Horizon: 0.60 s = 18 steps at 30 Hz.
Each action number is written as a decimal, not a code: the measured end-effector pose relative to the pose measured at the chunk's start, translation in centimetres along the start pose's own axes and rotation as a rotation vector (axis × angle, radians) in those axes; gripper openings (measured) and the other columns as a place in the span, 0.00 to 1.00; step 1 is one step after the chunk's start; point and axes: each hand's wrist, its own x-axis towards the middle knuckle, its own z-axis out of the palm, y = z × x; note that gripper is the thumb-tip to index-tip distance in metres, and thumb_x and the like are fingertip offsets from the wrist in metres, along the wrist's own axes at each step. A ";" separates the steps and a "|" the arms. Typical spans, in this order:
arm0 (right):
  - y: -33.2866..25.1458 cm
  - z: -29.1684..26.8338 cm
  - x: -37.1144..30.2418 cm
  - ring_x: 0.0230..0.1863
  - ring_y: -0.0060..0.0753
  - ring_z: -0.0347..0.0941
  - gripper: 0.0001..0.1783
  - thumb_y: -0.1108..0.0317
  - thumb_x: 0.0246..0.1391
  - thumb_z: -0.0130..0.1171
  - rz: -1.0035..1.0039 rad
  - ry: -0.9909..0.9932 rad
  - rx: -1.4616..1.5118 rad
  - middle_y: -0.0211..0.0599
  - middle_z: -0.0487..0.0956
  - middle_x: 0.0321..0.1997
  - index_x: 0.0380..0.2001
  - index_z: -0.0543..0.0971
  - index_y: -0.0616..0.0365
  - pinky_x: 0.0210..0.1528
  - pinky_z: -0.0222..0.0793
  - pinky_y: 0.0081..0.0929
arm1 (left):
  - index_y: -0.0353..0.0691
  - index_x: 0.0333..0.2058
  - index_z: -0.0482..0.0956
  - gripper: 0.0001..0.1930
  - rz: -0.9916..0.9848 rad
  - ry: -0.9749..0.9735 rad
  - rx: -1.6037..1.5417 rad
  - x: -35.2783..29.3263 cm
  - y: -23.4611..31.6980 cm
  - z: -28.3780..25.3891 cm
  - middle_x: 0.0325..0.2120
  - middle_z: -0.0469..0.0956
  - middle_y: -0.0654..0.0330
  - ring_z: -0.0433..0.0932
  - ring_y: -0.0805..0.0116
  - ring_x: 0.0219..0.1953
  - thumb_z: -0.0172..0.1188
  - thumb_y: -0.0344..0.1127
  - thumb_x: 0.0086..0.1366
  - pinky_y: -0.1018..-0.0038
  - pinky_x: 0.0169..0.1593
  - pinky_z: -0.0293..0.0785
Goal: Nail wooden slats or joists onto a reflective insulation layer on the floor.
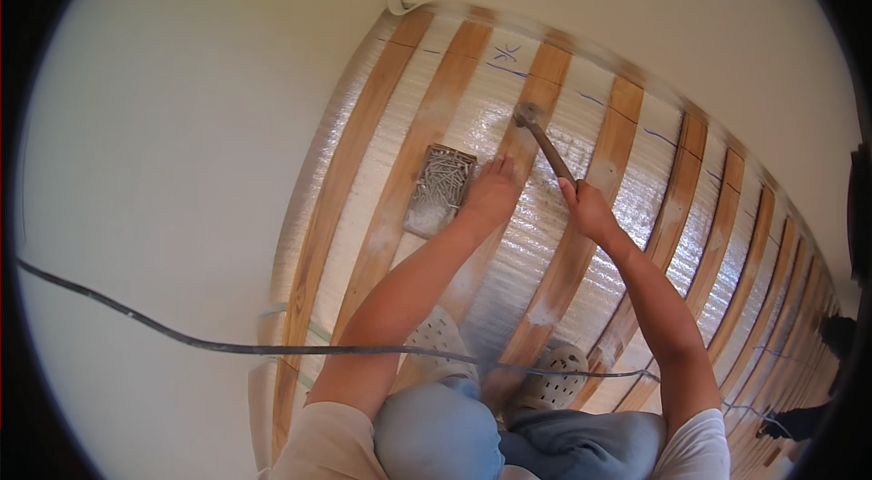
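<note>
My right hand (592, 210) is wrapped round the handle of a hammer (553, 151). The hammer's head is over a wooden batten (547, 71), ahead of my left hand. My left hand (493, 189) rests palm down by that same batten, its fingers stretched forward and nothing visible in them. Just left of this hand is an open box of nails (442, 182), lying across a neighbouring batten and the silvery sheet.
Several battens run over silvery foil underlay (581, 139) with blue pen marks. Walls (163, 162) border it at the left and far side. A black cable (272, 349) crosses over my legs. My clogs (556, 377) stand on the battens. Dark shapes (795, 423) lie at the right.
</note>
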 end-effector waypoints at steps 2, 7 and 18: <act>0.3 -0.2 0.3 0.29 0.56 0.74 0.35 0.42 0.64 0.40 0.002 0.000 -0.082 0.60 0.75 0.23 0.26 0.74 0.70 0.36 0.67 0.44 | 0.27 0.47 0.76 0.18 0.036 0.000 0.028 -0.1 -0.1 -1.0 0.57 0.68 0.42 0.66 0.49 0.60 0.46 0.31 0.63 0.61 0.62 0.62; 1.9 -0.2 -1.8 0.30 0.56 0.75 0.36 0.41 0.64 0.40 0.058 -0.026 -0.033 0.60 0.76 0.25 0.29 0.74 0.70 0.36 0.68 0.44 | 0.32 0.35 0.78 0.10 -0.085 0.051 -0.224 -1.7 -1.4 -5.1 0.42 0.76 0.47 0.74 0.50 0.47 0.51 0.29 0.59 0.62 0.50 0.71; 3.3 -0.3 -6.7 0.35 0.61 0.77 0.38 0.39 0.63 0.38 0.094 -0.074 0.051 0.64 0.77 0.29 0.33 0.74 0.71 0.39 0.69 0.45 | 0.37 0.29 0.77 0.04 -0.242 0.182 0.059 -6.0 -7.7 -6.5 0.28 0.76 0.50 0.76 0.50 0.33 0.57 0.30 0.55 0.58 0.38 0.73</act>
